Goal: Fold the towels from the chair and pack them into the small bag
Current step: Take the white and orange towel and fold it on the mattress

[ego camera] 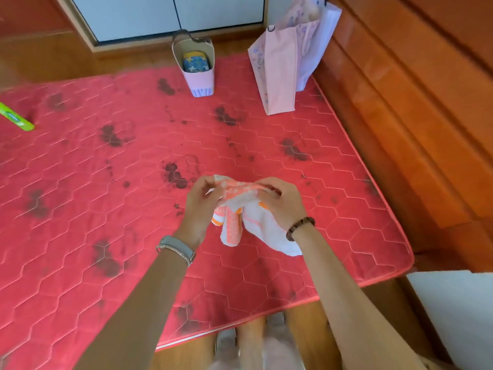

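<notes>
Both arms reach over the red mat [106,182]. The left hand [198,201] and right hand [282,204] each pinch the top of a towel [240,209] hanging between them. It looks soft, light and floppy, so the corners are best to grab. Far off at 12 o'clock stands the small bag [198,73], with a big bag [282,65] at 1 o'clock.

Both hands [202,201] [280,202] gripping crumpled towel [240,220] over red mattress [106,182], small bag [198,73] beyond
</notes>
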Demonstrator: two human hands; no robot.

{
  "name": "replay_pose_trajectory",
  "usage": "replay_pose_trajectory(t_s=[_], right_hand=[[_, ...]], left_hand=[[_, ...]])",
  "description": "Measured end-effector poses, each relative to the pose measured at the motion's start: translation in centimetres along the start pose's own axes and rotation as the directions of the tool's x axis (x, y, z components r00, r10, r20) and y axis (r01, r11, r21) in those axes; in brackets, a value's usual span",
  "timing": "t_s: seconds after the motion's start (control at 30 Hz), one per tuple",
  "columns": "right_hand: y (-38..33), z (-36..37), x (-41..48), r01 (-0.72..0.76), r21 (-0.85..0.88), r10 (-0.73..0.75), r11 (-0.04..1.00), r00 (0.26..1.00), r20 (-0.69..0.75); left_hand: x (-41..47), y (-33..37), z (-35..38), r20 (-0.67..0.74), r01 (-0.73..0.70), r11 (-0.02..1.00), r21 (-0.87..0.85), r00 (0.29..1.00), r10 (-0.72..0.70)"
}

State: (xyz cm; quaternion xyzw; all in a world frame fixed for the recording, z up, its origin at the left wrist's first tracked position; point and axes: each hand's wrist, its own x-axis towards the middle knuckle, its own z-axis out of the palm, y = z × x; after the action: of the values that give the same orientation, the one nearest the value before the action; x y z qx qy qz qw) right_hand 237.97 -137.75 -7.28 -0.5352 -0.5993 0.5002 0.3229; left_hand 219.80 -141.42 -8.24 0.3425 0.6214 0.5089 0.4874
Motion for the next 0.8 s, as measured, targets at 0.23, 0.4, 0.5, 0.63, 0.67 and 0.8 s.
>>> replay_pose_trajectory(t_s=[0.23, 0.4, 0.5, 0.63, 0.67, 0.8], right_hand=[[5.6, 1.5, 5.1, 0.021, -0.124, 0.005, 0.992, 0.978, 0.208], [12.8, 3.1, 5.8, -0.007, -0.256, 0.084, 0.967, 0.953, 0.292], [17.2, 4.6, 5.5, -0.053, -0.293, 0.143, 0.955, 0.945, 0.295], [22.6, 6.6, 4.8, -0.096, -0.311, 0.194, 0.945, 0.933, 0.302], [24.0, 7.0, 4.4, -0.113, -0.318, 0.215, 0.941, 0.928, 0.304], [28.4, 7.7, 2.1, -0.166, -0.377, 0.291, 0.911, 0.908, 0.303]], left_hand=[[1.9, -6.6, 0.2, -0.188, 0.106, 0.978, -0.178, 0.972, -0.139], [1.3, -15.1, 0.5, -0.25, 0.272, 0.89, -0.367, 0.892, -0.376], [0.9, -19.7, 0.6, -0.272, 0.332, 0.848, -0.412, 0.844, -0.463], [0.6, -25.5, 0.2, -0.28, 0.381, 0.826, -0.416, 0.811, -0.514], [0.4, -26.9, 0.1, -0.275, 0.399, 0.82, -0.41, 0.803, -0.528], [-1.5, -31.4, 0.0, -0.262, 0.497, 0.779, -0.382, 0.75, -0.607]])
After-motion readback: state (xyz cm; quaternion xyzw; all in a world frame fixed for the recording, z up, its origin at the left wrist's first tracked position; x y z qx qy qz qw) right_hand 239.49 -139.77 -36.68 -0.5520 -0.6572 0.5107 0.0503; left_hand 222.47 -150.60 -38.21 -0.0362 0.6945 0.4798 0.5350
